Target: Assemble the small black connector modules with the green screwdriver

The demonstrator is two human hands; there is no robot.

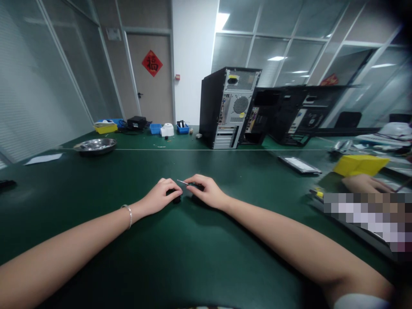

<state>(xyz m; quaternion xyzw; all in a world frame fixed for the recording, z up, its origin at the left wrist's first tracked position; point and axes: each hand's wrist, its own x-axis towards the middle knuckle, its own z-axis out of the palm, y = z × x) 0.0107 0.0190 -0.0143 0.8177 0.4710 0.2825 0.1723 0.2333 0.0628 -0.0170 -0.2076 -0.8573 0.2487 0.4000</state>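
Observation:
My left hand (162,195), with a silver bracelet on its wrist, is closed around a small black part (175,196) low over the green table (180,240). Most of that part is covered by the fingers, so its exact kind does not show. Close by on the right, my right hand (207,192) pinches a screwdriver (183,182). Its thin metal shaft points left toward the black part, while the handle is mostly hidden in the palm. A small gap separates the two hands.
Black computer cases (230,107) stand along the back. A metal bowl (96,146) and white paper (43,159) lie at left, small blue trays (156,128) behind. At right are a hard drive (299,165), a yellow box (360,165) and another person's hand (363,183).

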